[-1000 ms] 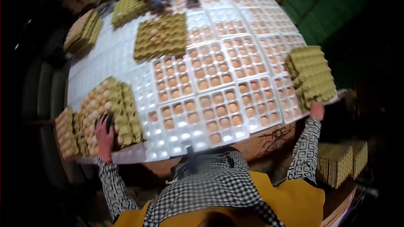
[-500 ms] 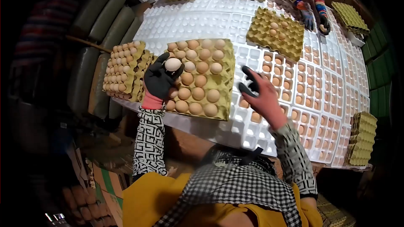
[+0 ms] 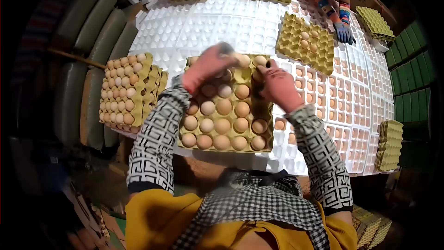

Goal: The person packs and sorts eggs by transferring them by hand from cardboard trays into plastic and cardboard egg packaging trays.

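Observation:
A pulp tray of eggs point(image 3: 222, 126) lies before me, with some empty cups near its top right. My left hand point(image 3: 210, 65), in a pink and dark glove, is over the tray's far left part, its fingers curled and blurred beside a pale egg point(image 3: 241, 60). Whether it grips that egg is unclear. My right hand point(image 3: 279, 85) is at the tray's right edge, fingers bent down over the far right cups; what they hold, if anything, is hidden. White plastic trays with eggs point(image 3: 340, 97) spread out to the right.
Stacked egg trays point(image 3: 121, 90) stand at the left. A pulp tray with a few eggs point(image 3: 305, 41) lies beyond my right hand. Across the table is a person with gloved hands point(image 3: 343, 32). Empty pulp trays point(image 3: 389, 146) are stacked at the right edge.
My left hand has moved right and away from me across the egg tray. My right hand has come left to the tray's edge. The view turned left from the earliest frame.

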### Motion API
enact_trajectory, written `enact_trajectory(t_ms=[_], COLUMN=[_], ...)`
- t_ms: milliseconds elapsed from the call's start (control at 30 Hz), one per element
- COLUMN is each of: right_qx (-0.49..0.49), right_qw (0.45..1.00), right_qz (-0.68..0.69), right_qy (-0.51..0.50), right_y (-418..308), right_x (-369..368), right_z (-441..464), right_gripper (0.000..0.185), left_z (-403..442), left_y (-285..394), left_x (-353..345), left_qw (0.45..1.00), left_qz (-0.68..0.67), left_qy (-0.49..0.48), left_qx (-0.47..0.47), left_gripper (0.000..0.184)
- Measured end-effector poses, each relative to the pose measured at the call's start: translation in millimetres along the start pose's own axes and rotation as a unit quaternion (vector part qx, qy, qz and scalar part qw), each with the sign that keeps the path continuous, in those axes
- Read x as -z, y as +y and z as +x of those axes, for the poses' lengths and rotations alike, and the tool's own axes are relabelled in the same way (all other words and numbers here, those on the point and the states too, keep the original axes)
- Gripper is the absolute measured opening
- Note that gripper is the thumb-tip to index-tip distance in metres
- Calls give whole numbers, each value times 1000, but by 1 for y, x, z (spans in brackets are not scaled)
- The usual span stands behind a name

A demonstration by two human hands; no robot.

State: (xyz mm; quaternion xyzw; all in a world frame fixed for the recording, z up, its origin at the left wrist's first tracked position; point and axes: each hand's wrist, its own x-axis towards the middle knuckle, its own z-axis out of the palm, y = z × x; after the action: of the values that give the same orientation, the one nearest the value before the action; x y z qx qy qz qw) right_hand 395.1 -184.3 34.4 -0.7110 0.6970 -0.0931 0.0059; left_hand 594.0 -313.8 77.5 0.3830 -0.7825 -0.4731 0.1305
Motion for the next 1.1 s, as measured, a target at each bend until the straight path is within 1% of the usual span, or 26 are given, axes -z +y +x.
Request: enact_trajectory(t_ms=[33, 100, 133, 167, 200, 233, 267, 300, 333, 367, 400, 433, 500, 567, 600, 633, 700, 733, 767, 833, 900, 933, 967, 1033, 1067, 1100], right_qx=[3, 25, -32, -66, -77, -89, -62, -36, -30, 40, 25, 56, 10, 2, -3, 3, 19, -27, -70, -50, 30, 80, 127, 57, 46, 9], right_qw=[999, 998, 993, 961, 974, 975, 987, 995, 998, 995, 994, 994, 991, 992, 992, 999, 982, 982, 980, 995, 984, 988, 987, 990, 989, 986], right_qz=[-24, 12, 98, 261, 176, 89, 72, 55, 35, 29, -5, -35, -105, -108, -108, -37, 105, 107, 108, 72, 169, 112, 57, 30, 65, 151], right_qy=[27, 61, 53, 58, 123, 186, 131, 76, -41, -86, -103, -89, -79, -71, -64, 9, 156, 155, 153, 39, -55, -64, -77, -124, -122, -73], right_y=[-4, 11, 13, 26, 30, 33, 40, 45, 37, 41, 35, 36, 22, 24, 27, 38, 81, 104, 126, 158, 161, 154, 142, 134, 138, 143], right_x=[-5, -7, 6, 12, 18, 20, 17, 14, 22, 18, 21, 19, 9, 8, 7, 9, 17, 12, 1, -39, -79, -87, -94, -107, -101, -96], right_z=[8, 8, 6, 5, 10, 16, 25, 35, 45, 51, 53, 55, 63, 67, 67, 54, 10, -11, -30, -63, -87, -91, -96, -105, -106, -110], right_gripper=[27, 26, 27, 33, 37, 41, 42, 44, 44, 43, 41, 36, 34, 32, 31, 34, 41, 42, 44, 49, 40, 37, 36, 41, 41, 41], left_z=[-4, -4, 0, 10, 25, 36, 42, 47, 46, 48, 52, 55, 57, 50, 38, 26, 3, -7, -13, -16, 11, 33, 48, 93, 114, 128], left_y=[-1, -6, -8, -10, -7, -6, -4, 1, 14, 18, 20, 18, 15, 2, 16, 21, 28, 36, 46, 76, 85, 84, 100, 83, 64, 48], left_x=[14, 29, 34, 37, 37, 32, 17, 0, -14, -23, -30, -35, -32, -27, -27, -30, -36, -47, -62, -104, -141, -154, -160, -187, -201, -214], left_qw=[969, 887, 900, 911, 960, 993, 980, 901, 874, 853, 831, 804, 804, 824, 856, 897, 949, 969, 962, 950, 922, 932, 940, 934, 936, 937], left_qz=[-242, -459, -434, -410, -276, -98, 154, 394, 466, 505, 542, 582, 573, 542, 503, 420, 242, 147, 189, 271, 349, 328, 327, 339, 337, 333], left_qy=[0, 48, 41, 33, 15, -16, 19, 55, 25, -1, -26, -49, -60, 5, 28, 67, 149, 129, 92, 9, 65, 96, 85, 97, 77, 60], left_qx=[52, 16, -8, -33, -45, -68, -123, -174, -132, -129, -123, -116, -147, -166, -112, -122, -136, -151, -175, -154, -154, -122, -38, 52, 67, 82], left_gripper=[37, 38, 39, 40, 43, 46, 48, 50, 47, 46, 45, 44, 44, 46, 49, 47, 44, 50, 54, 53, 53, 53, 54, 58, 58, 59])
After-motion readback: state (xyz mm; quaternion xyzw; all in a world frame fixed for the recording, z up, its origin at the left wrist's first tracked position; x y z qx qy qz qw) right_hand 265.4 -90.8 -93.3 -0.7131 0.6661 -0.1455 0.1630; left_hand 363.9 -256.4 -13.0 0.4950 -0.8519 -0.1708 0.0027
